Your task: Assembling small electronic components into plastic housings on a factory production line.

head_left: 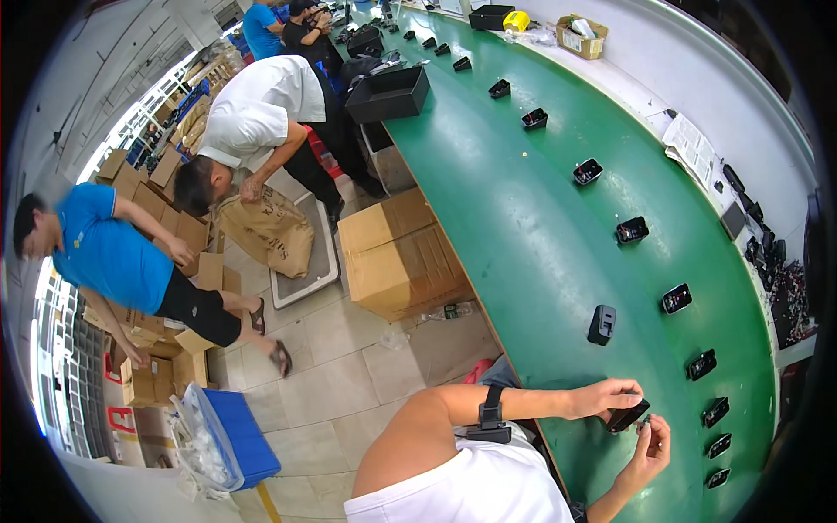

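Note:
Over the near end of the green work table [558, 261], my left hand [609, 397] is closed around a small black plastic housing [627, 417]. Close beside it, my right hand [649, 446] has its thumb and fingers pinched together at the edge of the housing. A tiny part seems to be in that pinch, but it is too small to name. Farther up the table, just beyond my hands, a grey-black plastic case [602, 324] stands upright by itself.
Several open black housings line the table's right side, such as one beside my hands [700, 364]. A black bin [388, 92] sits at the far left edge. Left of the table stand a cardboard box [401, 253], a person bending over a sack [266, 227], and a person in blue [122, 248].

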Motion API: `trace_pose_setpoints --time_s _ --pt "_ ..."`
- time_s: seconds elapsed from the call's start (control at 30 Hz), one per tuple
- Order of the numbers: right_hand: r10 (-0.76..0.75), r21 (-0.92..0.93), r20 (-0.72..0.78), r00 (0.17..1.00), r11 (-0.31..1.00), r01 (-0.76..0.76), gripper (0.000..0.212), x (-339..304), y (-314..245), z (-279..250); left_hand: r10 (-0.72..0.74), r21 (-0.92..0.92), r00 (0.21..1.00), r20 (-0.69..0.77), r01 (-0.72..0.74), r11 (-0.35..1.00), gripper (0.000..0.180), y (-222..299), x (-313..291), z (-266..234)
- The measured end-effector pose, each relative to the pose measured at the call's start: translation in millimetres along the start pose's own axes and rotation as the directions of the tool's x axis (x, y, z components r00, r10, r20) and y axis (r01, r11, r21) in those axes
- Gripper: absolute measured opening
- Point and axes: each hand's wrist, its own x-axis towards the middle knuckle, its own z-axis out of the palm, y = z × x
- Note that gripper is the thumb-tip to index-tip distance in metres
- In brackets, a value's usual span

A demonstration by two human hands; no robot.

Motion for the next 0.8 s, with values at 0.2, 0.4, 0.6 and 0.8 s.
trace_pose_setpoints --time_s 0.2,0.4,0.6,0.8 --pt "-0.007 0.01 0.008 1.0 1.0 0.007 0.009 2 -6 5 -0.064 -0.125 0.998 0.023 0.066 0.99 0.035 3 0 -2" --pt "-0.073 -0.1 0.065 0.995 0.992 0.08 0.007 -7 -4 4 -0.075 -0.212 0.995 0.063 0.087 0.973 0.038 -6 -2 -2" --pt "0.002 -0.14 0.027 1.0 0.99 0.002 0.005 -16 -14 15 -0.173 -0.229 0.968 0.179 0.212 0.95 0.047 -6 -3 8" --pt "-0.175 -0.211 -0.032 0.984 0.963 0.165 0.007 5 -34 34 -0.164 -0.095 0.98 0.114 0.176 0.98 0.045 19 -7 -4"
